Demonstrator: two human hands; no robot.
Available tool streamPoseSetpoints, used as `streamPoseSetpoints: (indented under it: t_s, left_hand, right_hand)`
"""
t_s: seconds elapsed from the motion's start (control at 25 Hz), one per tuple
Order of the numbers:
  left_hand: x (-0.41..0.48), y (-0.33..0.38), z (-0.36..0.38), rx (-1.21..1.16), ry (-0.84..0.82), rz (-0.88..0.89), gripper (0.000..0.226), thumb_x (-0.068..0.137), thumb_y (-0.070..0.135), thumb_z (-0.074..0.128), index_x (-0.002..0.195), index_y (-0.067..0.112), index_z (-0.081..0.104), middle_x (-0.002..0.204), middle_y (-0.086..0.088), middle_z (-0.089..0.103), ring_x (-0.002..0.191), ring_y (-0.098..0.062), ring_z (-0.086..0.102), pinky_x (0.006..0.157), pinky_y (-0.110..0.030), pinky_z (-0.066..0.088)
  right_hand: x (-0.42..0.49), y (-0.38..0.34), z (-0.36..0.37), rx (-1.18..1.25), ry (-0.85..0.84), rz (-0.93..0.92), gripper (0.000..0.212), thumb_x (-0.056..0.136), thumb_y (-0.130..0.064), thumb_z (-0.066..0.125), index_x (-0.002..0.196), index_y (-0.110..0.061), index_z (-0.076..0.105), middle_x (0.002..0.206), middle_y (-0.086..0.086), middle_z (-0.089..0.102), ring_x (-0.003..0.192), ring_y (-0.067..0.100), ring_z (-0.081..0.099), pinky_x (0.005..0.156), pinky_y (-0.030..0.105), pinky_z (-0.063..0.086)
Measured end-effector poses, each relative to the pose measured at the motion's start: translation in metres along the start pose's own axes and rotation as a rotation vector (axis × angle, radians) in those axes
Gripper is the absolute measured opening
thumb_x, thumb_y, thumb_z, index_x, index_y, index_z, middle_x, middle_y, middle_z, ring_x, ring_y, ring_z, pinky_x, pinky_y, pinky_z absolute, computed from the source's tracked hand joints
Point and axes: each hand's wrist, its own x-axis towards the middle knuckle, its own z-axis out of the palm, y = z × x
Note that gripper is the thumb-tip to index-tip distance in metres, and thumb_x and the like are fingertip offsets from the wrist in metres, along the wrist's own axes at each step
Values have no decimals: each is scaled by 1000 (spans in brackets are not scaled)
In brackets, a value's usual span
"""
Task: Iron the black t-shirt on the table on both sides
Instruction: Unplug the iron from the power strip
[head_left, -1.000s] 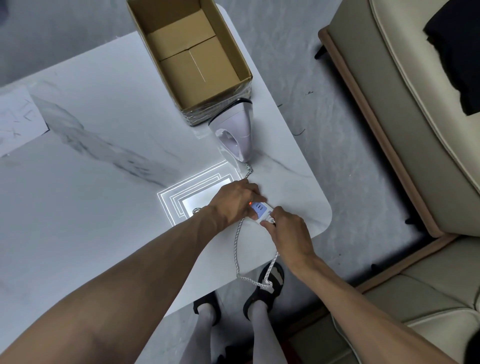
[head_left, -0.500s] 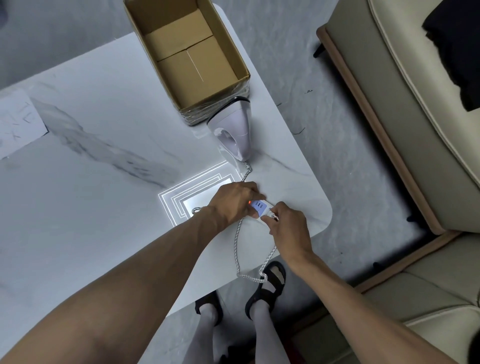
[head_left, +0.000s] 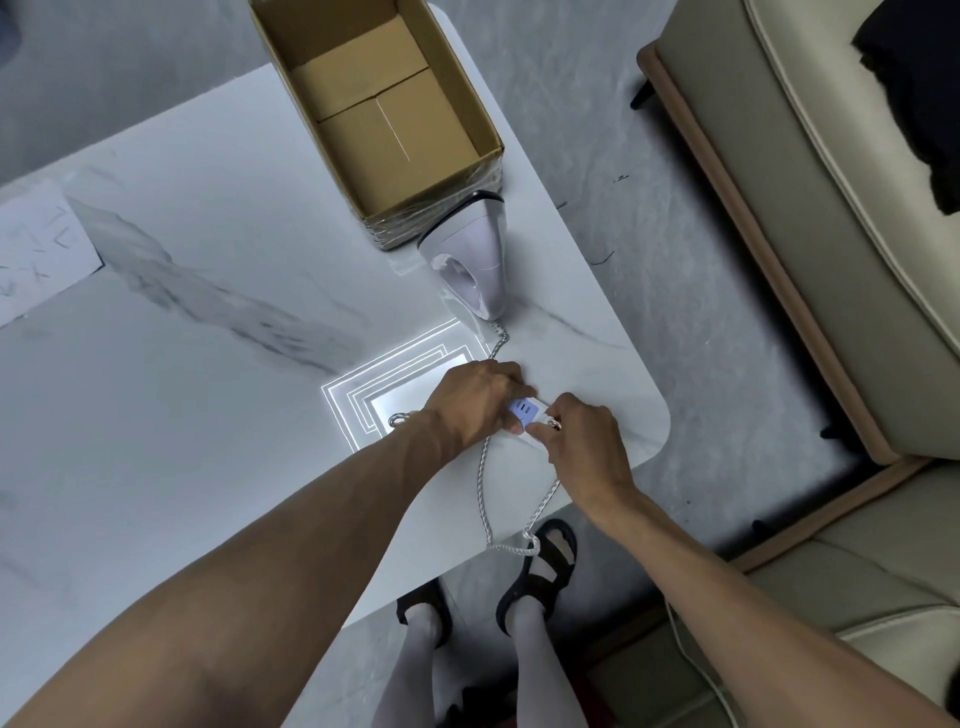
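Note:
A white and lilac iron (head_left: 475, 262) stands upright on the white marble table (head_left: 208, 312), beside a cardboard box. Its braided cord (head_left: 485, 499) runs down past the table edge and loops back up. My left hand (head_left: 475, 397) holds a white power strip (head_left: 524, 413) on the table. My right hand (head_left: 584, 441) pinches the cord's plug at the strip's end. A black garment (head_left: 919, 88) lies on the sofa at the top right, partly cut off by the frame.
An open, empty cardboard box (head_left: 379, 114) sits at the table's far edge. A sheet of paper (head_left: 36, 249) lies at the left. A beige sofa (head_left: 831, 234) stands to the right. My sandalled feet (head_left: 540, 566) are below the table corner.
The red light seen on the power strip earlier no longer shows. My right hand has shifted slightly at the strip's end, and the cord loop has swung a little.

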Motion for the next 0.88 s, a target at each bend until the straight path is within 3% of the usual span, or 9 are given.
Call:
streamPoseSetpoints:
  t_s: [0.2,0.4,0.52,0.6,0.72,0.8,0.88]
  left_hand:
    - [-1,0,3,23,41,18,38,82,37,69,120,32,69,116,4,64,102,-25,59,80,-37,50]
    - [1,6,-2,30,70,-27,26,77,33,74,99,19,70,103,2,65,99,-25,59,72,-30,40]
    - [-1,6,-4,-8,55,-43,32,76,32,75,106,22,71,110,4,66,105,-23,59,75,-29,41]
    - [0,3,-5,-76,33,-54,43,75,33,77,117,29,71,120,6,65,111,-20,57,85,-30,45]
    - [-6,8,0,-129,53,-84,47,77,29,76,123,27,68,128,6,62,117,-20,55,88,-29,44]
    - [-21,10,7,-190,205,-110,39,81,25,71,121,22,68,124,3,64,113,-22,58,86,-29,46]
    - [-41,12,5,-365,400,-283,27,87,21,68,114,18,71,112,0,69,101,-21,63,82,-29,48]
  right_hand:
    - [-22,-3,2,-140,20,-52,27,93,-29,62,102,-4,57,99,13,69,91,30,65,71,32,42]
    - [20,-32,-37,94,81,-67,27,88,-28,68,88,-3,58,80,12,65,75,29,63,65,40,51]
    - [14,-24,-46,98,6,-27,22,88,-28,68,88,-9,56,80,8,64,70,25,66,60,36,51]
    - [2,-8,-43,290,41,126,17,87,-25,67,88,-13,56,80,4,64,62,19,66,60,35,52]
    - [1,-2,-41,733,78,396,12,87,-14,65,95,-11,57,83,10,66,54,18,64,66,40,58]
    - [5,-11,-47,986,-4,515,5,89,-8,60,94,-8,59,76,10,61,54,19,58,61,36,57]
    - [9,-21,-56,1165,-97,571,8,91,-5,57,85,-7,61,69,7,52,51,14,48,46,24,43]
